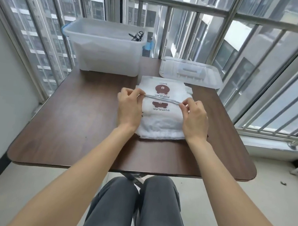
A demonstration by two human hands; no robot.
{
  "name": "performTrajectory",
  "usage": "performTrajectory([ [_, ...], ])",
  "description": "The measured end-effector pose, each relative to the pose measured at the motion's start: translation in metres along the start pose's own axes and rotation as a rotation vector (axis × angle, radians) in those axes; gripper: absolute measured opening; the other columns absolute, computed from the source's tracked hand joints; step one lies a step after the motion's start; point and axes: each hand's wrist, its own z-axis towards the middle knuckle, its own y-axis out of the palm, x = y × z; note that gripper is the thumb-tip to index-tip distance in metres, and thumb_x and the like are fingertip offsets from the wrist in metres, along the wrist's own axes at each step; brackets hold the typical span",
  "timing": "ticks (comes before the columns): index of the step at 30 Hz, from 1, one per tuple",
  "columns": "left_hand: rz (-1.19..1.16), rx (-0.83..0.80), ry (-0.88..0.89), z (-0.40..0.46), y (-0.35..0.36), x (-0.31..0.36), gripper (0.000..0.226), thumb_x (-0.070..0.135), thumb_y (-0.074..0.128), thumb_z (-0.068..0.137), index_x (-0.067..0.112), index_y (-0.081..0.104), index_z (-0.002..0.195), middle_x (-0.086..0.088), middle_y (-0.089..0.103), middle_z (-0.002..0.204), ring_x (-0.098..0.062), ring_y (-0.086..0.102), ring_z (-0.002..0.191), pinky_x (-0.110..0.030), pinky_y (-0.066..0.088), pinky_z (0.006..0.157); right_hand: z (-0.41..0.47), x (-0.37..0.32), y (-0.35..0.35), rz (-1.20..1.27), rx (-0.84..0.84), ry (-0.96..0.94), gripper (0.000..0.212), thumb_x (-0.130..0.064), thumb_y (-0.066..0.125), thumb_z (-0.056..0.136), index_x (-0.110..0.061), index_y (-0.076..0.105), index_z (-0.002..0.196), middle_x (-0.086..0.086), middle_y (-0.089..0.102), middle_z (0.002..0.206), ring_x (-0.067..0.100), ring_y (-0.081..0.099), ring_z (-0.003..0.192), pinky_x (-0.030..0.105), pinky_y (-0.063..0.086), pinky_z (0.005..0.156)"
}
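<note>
A white bag [162, 121] printed with a brown bear and "POPULAR" lies on top of a stack of the same bags [171, 89] in the middle of the brown table [80, 127]. My left hand [129, 109] pinches the near bag's far edge at its left corner. My right hand [194, 117] pinches the same edge at its right corner. The edge is stretched straight between my two hands, slightly raised. The bag's near part rests crumpled on the table.
A clear plastic storage box [103, 52] stands at the table's far left with a black object inside. Its lid [191, 73] lies flat at the far right. A window railing surrounds the table on the far side and right. My knees show under the near edge.
</note>
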Motion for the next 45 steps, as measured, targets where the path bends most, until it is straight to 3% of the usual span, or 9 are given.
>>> performTrajectory([
  [9, -0.066, 0.034, -0.084, 0.004, -0.004, -0.008, 0.010, 0.009, 0.055, 0.092, 0.002, 0.057, 0.099, -0.010, 0.048, 0.097, -0.015, 0.046, 0.079, -0.017, 0.037, 0.075, 0.001, 0.008, -0.006, 0.214, -0.053, 0.004, 0.012, -0.015, 0.067, 0.084, -0.006, 0.064, 0.092, 0.006, 0.051, 0.082, 0.013, 0.047, 0.070, 0.012, 0.028, 0.066],
  [18, 0.050, -0.030, -0.201, 0.005, -0.011, -0.009, 0.019, 0.017, 0.054, 0.094, 0.003, 0.068, 0.093, -0.011, 0.067, 0.094, -0.020, 0.056, 0.085, -0.020, 0.037, 0.073, 0.000, -0.003, -0.003, 0.444, 0.017, 0.373, 0.015, -0.016, 0.058, 0.090, -0.005, 0.058, 0.079, -0.001, 0.053, 0.070, 0.018, 0.050, 0.071, 0.028, 0.039, 0.066],
  [23, -0.693, -0.149, -0.679, 0.006, -0.005, -0.005, 0.026, 0.016, 0.045, 0.099, 0.011, 0.054, 0.076, -0.006, 0.051, 0.069, 0.002, 0.039, 0.035, -0.011, 0.031, 0.039, 0.004, -0.007, -0.008, 1.372, 0.019, 0.829, 0.019, -0.005, 0.046, 0.096, -0.010, 0.047, 0.077, 0.003, 0.050, 0.074, 0.007, 0.052, 0.060, 0.013, 0.039, 0.042],
  [26, -0.987, -0.189, -0.831, 0.005, -0.006, 0.001, 0.030, 0.014, 0.038, 0.101, 0.008, 0.052, 0.076, 0.000, 0.049, 0.072, 0.002, 0.037, 0.030, -0.008, 0.026, 0.034, 0.004, -0.005, -0.011, 1.728, 0.029, 0.969, 0.020, -0.002, 0.039, 0.098, -0.007, 0.046, 0.079, 0.008, 0.058, 0.074, 0.007, 0.061, 0.047, 0.013, 0.038, 0.036],
  [29, -1.363, -0.180, -0.994, 0.006, -0.006, -0.002, 0.024, 0.009, 0.029, 0.103, 0.005, 0.048, 0.089, -0.005, 0.055, 0.078, 0.000, 0.039, 0.029, -0.009, 0.025, 0.031, 0.001, -0.006, -0.008, 1.806, 0.039, 0.942, 0.021, -0.002, 0.034, 0.099, -0.006, 0.043, 0.080, 0.010, 0.065, 0.069, 0.010, 0.065, 0.049, 0.014, 0.043, 0.039],
  [33, -1.731, -0.158, -1.036, 0.011, -0.006, -0.012, 0.019, 0.007, 0.023, 0.102, 0.010, 0.039, 0.091, -0.006, 0.064, 0.064, -0.001, 0.038, 0.029, -0.013, 0.023, 0.029, 0.000, -0.011, -0.003, 1.406, 0.066, 0.702, 0.022, -0.006, 0.038, 0.099, -0.012, 0.041, 0.079, 0.005, 0.051, 0.069, 0.007, 0.052, 0.050, 0.017, 0.048, 0.054],
  [35, -1.658, -0.134, -0.977, 0.015, -0.011, -0.012, 0.029, 0.010, 0.024, 0.103, 0.011, 0.036, 0.077, 0.002, 0.048, 0.057, -0.001, 0.033, 0.029, -0.012, 0.021, 0.030, 0.001, -0.009, -0.006, 1.089, 0.076, 0.527, 0.022, -0.007, 0.040, 0.098, -0.014, 0.040, 0.077, 0.003, 0.049, 0.066, 0.005, 0.049, 0.047, 0.017, 0.045, 0.055],
  [38, -1.157, -0.146, -0.766, 0.015, -0.020, -0.008, 0.029, 0.015, 0.029, 0.102, 0.018, 0.030, 0.073, 0.004, 0.030, 0.061, -0.002, 0.026, 0.033, -0.014, 0.018, 0.033, 0.002, -0.006, -0.014, 0.669, 0.068, 0.277, 0.012, -0.012, 0.044, 0.096, -0.011, 0.043, 0.084, -0.001, 0.050, 0.066, 0.013, 0.053, 0.057, 0.023, 0.046, 0.061],
  [45, 0.015, -0.409, -0.080, 0.009, -0.030, 0.004, 0.029, 0.037, 0.076, 0.076, 0.015, 0.059, 0.084, 0.009, 0.043, 0.066, -0.003, 0.040, 0.062, -0.012, 0.031, 0.051, -0.003, -0.012, -0.008, 0.025, -0.119, 0.005, 0.033, -0.028, 0.063, 0.087, -0.001, 0.056, 0.105, 0.014, 0.052, 0.103, 0.027, 0.052, 0.092, 0.030, 0.038, 0.079],
])
